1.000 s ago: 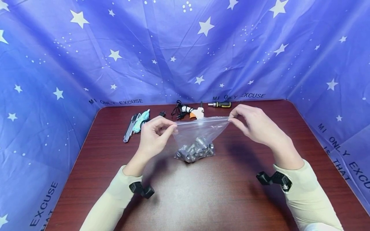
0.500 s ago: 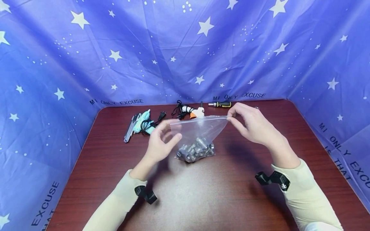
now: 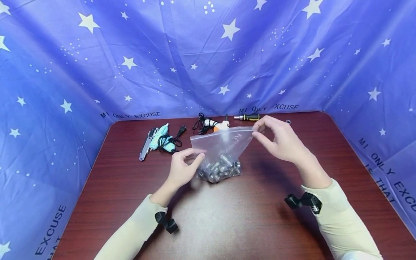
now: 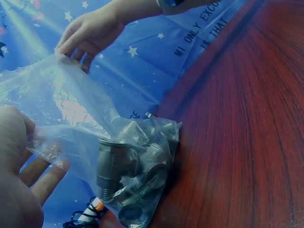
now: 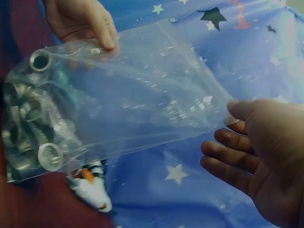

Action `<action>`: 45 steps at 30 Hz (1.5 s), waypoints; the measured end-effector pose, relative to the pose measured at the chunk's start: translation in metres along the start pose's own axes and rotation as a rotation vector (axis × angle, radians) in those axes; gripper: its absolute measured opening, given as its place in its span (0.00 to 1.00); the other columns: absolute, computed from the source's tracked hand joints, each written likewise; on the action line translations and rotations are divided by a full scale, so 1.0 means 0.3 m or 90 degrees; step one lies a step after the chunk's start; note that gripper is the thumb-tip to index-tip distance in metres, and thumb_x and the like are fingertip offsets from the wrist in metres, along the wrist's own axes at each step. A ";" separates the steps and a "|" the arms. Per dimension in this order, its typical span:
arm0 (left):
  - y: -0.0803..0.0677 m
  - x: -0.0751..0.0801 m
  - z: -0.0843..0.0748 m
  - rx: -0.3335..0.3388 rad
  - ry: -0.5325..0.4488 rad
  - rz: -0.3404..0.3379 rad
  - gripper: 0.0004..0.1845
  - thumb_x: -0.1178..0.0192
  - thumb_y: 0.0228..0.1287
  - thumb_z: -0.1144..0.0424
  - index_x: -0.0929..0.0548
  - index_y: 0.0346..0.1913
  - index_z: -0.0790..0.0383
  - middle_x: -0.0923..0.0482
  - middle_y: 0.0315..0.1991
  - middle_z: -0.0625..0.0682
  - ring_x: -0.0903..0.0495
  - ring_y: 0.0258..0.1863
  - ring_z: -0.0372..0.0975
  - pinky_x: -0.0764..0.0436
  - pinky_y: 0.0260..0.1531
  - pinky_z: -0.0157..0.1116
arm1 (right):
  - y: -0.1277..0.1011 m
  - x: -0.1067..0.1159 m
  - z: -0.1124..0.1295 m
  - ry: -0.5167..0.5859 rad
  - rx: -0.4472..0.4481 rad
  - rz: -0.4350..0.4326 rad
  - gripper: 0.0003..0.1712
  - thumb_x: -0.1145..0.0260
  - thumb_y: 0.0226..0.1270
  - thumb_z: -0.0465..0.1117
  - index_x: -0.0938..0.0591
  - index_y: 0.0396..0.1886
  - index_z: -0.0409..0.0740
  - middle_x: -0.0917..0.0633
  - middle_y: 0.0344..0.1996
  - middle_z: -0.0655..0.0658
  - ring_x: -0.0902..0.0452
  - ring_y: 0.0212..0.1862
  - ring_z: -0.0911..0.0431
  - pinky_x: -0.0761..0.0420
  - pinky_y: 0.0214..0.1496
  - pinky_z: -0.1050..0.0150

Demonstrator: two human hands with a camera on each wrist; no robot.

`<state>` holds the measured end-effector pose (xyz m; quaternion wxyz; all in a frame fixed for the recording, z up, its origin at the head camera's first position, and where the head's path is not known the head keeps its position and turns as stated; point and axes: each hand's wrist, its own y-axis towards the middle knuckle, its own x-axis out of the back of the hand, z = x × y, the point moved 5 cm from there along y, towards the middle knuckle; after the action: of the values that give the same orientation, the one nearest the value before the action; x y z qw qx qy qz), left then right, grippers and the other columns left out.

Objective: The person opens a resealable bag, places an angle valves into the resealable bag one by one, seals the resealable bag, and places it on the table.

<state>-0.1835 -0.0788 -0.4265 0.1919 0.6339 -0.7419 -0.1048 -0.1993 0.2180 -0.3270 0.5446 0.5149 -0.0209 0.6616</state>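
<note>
Two hands on one clear bag of metal fittings, its loaded bottom resting on the table.

I see my right hand (image 3: 279, 142) pinching the top right corner of the plastic bag (image 3: 221, 146) between thumb and fingertips, a narrow grip holding the mouth up, while my left hand (image 3: 183, 169) pinches the bag's left edge lower down, other fingers loosely spread. The metal fittings (image 3: 219, 169) sit heaped at the bottom, near the middle of the table (image 3: 247, 224). As I judge it, the thin film could slip from either pinch, since the weight hangs low; if the mouth tips or opens, the fittings could spill and roll toward the glue gun (image 3: 160, 139) and screwdriver (image 3: 247, 117).
</note>
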 end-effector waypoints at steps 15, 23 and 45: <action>0.025 -0.006 0.019 0.018 0.010 -0.043 0.07 0.33 0.72 0.71 0.08 0.44 0.72 0.09 0.39 0.67 0.12 0.36 0.26 0.12 0.37 0.27 | -0.143 -0.365 -0.130 0.271 -0.153 0.250 0.28 0.26 0.71 0.37 0.22 0.68 0.40 0.12 0.54 0.38 0.10 0.53 0.45 0.11 0.58 0.55; -0.013 -0.019 0.105 0.184 0.080 0.038 0.23 0.34 0.74 0.64 0.18 0.69 0.60 0.13 0.58 0.62 0.11 0.53 0.46 0.13 0.57 0.41 | -0.166 -0.432 -0.144 0.229 -0.172 0.223 0.22 0.29 0.71 0.31 0.21 0.63 0.43 0.11 0.52 0.40 0.11 0.52 0.47 0.10 0.47 0.63; -0.091 -0.044 0.143 0.327 0.153 0.122 0.12 0.41 0.79 0.63 0.12 0.37 0.63 0.23 0.19 0.45 0.21 0.18 0.32 0.14 0.20 0.36 | -0.225 -0.436 -0.118 0.131 -0.308 0.264 0.02 0.34 0.71 0.33 0.19 0.39 0.39 0.12 0.26 0.51 0.18 0.24 0.64 0.19 0.36 0.68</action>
<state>-0.1752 -0.0745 -0.4782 0.1203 0.5967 -0.7725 0.1808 -0.1888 0.1748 -0.4716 0.5041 0.2859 -0.2263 0.7829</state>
